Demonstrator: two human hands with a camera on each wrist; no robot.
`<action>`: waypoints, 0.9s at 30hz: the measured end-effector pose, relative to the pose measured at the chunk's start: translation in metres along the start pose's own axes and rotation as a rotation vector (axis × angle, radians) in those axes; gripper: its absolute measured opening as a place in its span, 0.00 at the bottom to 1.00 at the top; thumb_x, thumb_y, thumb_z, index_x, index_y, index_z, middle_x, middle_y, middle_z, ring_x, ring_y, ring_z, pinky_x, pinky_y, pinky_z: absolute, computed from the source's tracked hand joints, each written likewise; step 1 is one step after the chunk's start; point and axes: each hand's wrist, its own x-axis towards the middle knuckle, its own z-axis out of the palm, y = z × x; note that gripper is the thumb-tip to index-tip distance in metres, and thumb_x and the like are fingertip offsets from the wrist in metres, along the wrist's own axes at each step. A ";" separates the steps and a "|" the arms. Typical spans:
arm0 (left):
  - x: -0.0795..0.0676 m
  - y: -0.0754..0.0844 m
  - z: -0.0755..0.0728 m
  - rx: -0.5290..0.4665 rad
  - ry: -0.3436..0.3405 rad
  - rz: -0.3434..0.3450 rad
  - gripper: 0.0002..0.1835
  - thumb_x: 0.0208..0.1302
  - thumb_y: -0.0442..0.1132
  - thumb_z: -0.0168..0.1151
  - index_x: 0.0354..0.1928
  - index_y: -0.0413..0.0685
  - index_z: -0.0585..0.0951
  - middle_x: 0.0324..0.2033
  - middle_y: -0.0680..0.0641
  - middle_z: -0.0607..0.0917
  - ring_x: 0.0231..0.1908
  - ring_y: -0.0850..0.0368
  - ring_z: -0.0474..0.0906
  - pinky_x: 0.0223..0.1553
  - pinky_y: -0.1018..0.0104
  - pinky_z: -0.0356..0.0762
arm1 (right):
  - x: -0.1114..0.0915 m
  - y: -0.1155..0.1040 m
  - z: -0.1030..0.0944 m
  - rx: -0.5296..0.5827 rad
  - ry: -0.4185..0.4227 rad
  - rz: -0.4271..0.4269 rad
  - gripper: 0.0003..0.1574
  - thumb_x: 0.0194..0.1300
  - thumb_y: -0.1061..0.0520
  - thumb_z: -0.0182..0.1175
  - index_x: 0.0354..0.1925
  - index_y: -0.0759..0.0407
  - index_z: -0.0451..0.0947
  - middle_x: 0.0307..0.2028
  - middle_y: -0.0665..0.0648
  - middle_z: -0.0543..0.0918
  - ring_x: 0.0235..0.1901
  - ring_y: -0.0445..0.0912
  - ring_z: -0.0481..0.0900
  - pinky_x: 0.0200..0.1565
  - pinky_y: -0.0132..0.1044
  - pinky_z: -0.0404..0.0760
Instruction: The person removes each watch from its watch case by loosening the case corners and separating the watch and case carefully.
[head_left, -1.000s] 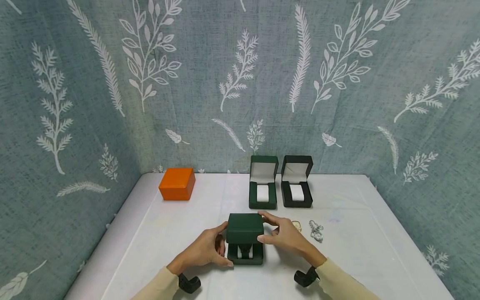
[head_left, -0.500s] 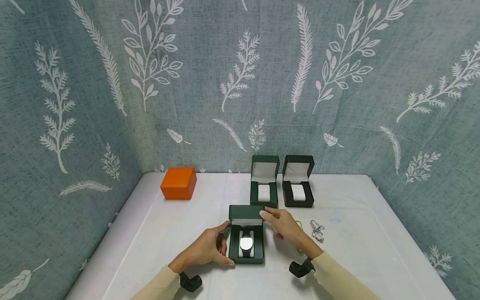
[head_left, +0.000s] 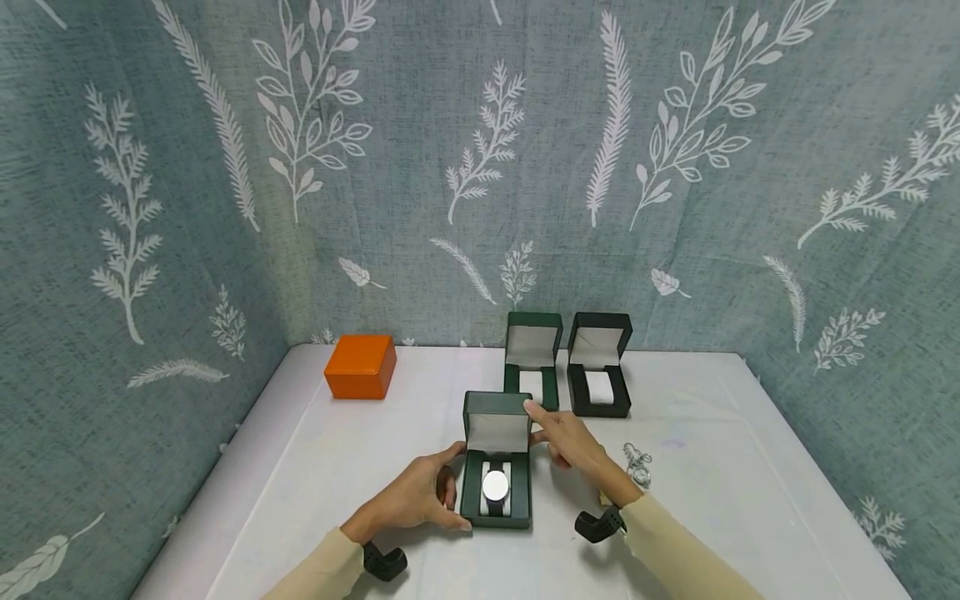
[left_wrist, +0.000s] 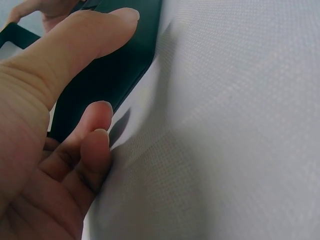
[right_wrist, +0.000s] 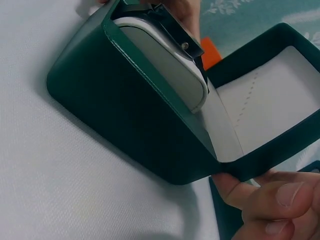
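A green watch box [head_left: 506, 522] stands in front with its lid [head_left: 480, 403] raised. Inside, a watch [head_left: 495, 486] with a dark strap and a pale round dial is wrapped around a white cushion. My left hand [head_left: 411, 493] holds the box's left side, thumb at the front corner and index finger at the rear corner. In the left wrist view the thumb [left_wrist: 95, 35] lies against the green wall, other fingers curled beside it. My right hand [head_left: 573, 443] grips the lid's right edge near the hinge. The right wrist view shows curled fingers [right_wrist: 280, 200] there.
Behind stand another green box [head_left: 551, 392] and a black box [head_left: 613, 404], both with raised lids and white cushions. A closed orange box [head_left: 358, 368] sits at the back left. A silver watch [head_left: 639, 468] lies to the right. Patterned curtain [head_left: 420, 167] surrounds the white table [head_left: 315, 450].
The front box's lid has swung up and back from partly lowered, uncovering the watch. My right hand has moved rearward with it. My left hand has stayed on the box.
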 end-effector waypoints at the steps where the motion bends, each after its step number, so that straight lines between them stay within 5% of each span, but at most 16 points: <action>1: 0.000 0.000 0.000 0.006 0.000 0.003 0.68 0.41 0.43 0.88 0.79 0.32 0.53 0.23 0.49 0.81 0.23 0.65 0.74 0.26 0.71 0.73 | 0.000 0.000 0.000 0.005 0.001 0.002 0.47 0.72 0.23 0.48 0.50 0.66 0.82 0.34 0.63 0.89 0.10 0.42 0.55 0.17 0.35 0.55; 7: 0.001 0.001 -0.001 0.023 0.000 0.015 0.68 0.41 0.44 0.88 0.79 0.33 0.54 0.23 0.49 0.81 0.23 0.65 0.74 0.27 0.71 0.73 | 0.001 0.000 0.000 0.009 -0.001 0.040 0.52 0.70 0.20 0.47 0.46 0.69 0.78 0.26 0.70 0.84 0.11 0.42 0.55 0.19 0.36 0.56; 17: 0.001 -0.002 0.002 0.034 0.010 0.018 0.66 0.43 0.45 0.88 0.79 0.32 0.54 0.23 0.50 0.80 0.23 0.65 0.74 0.27 0.71 0.73 | 0.003 0.001 0.006 -0.004 0.073 0.081 0.60 0.67 0.17 0.46 0.64 0.68 0.77 0.40 0.61 0.89 0.11 0.43 0.60 0.20 0.36 0.59; 24: 0.000 -0.001 0.003 0.027 0.015 0.009 0.66 0.44 0.44 0.87 0.79 0.32 0.54 0.23 0.49 0.81 0.23 0.64 0.73 0.27 0.71 0.73 | -0.007 0.002 0.003 0.038 0.037 0.052 0.58 0.69 0.20 0.48 0.66 0.68 0.74 0.48 0.61 0.88 0.14 0.44 0.68 0.22 0.36 0.68; 27: 0.000 0.000 0.003 0.023 0.010 0.001 0.67 0.44 0.45 0.87 0.79 0.32 0.53 0.24 0.49 0.81 0.24 0.64 0.73 0.28 0.71 0.73 | -0.014 0.006 0.000 0.010 0.015 0.026 0.52 0.71 0.23 0.52 0.68 0.64 0.74 0.43 0.61 0.89 0.14 0.45 0.73 0.21 0.37 0.70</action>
